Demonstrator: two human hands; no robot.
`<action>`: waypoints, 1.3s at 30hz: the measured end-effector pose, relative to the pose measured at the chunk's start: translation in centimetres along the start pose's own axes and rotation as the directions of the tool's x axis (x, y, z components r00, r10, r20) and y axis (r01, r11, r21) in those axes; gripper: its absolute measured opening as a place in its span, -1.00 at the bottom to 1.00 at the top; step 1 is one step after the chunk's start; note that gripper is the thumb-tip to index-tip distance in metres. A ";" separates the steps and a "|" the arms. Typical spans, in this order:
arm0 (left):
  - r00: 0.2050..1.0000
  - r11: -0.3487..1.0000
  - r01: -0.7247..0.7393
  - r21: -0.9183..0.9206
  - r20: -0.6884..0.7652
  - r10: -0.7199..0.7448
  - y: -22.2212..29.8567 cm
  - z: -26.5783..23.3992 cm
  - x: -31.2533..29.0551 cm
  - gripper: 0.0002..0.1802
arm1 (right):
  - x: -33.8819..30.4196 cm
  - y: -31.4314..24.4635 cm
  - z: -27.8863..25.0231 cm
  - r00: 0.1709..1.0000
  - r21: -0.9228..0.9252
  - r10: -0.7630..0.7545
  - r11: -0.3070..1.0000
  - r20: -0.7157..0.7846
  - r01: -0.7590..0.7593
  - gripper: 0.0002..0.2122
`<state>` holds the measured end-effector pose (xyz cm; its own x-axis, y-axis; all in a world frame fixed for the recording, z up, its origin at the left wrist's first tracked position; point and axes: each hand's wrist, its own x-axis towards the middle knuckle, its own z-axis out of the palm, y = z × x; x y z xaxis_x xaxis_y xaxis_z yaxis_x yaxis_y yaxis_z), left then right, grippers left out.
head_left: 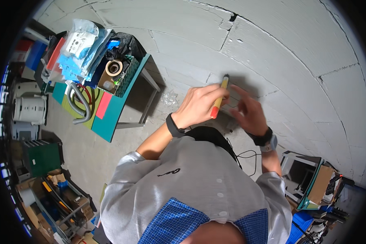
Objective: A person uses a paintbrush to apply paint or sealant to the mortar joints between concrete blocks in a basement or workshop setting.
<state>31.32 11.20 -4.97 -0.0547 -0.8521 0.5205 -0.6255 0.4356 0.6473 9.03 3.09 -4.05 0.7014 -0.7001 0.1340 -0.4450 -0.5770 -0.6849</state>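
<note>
My left hand (200,105) is closed around a slim yellow pen-shaped tool (220,99) with a red end and a dark tip. The tool slants upward, its dark tip close to the pale block wall (272,49); whether it touches cannot be made out. Just to the right, my right hand (250,110) is raised before the wall and a little blurred. It holds nothing visible, its index finger stretched out and its thumb apart. Both wrists wear black bands, the right one also a watch.
To the left stands a green-topped table (105,126) with blue plastic packages (79,61), a roll of tape (114,68) and a grey bent tube (83,105). A black cable (248,156) hangs near my right side. Loaded shelving (313,183) is at the lower right.
</note>
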 end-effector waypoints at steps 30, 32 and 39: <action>0.904 0.891 0.417 0.177 0.016 -0.427 -1.8 -5.3 -13.3 -0.84 | 2.6 2.5 11.6 0.995 0.368 0.037 0.930 -0.088 -0.002 -0.88; 0.876 0.871 0.477 0.116 0.023 -0.483 -3.7 -7.6 -14.8 -0.84 | 5.9 0.5 14.1 0.984 0.269 -0.060 0.957 -0.169 0.105 -0.87; 0.816 0.810 0.572 0.125 0.006 -0.577 -11.2 -15.9 -20.2 -0.84 | 16.5 -6.6 20.2 0.958 -0.123 -0.272 0.958 -0.089 0.260 -0.91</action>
<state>51.79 28.15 -13.92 0.3120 -0.9489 0.0479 -0.6355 -0.1710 0.7530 34.77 3.84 -11.77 0.7434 -0.5514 0.3787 -0.3118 -0.7865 -0.5332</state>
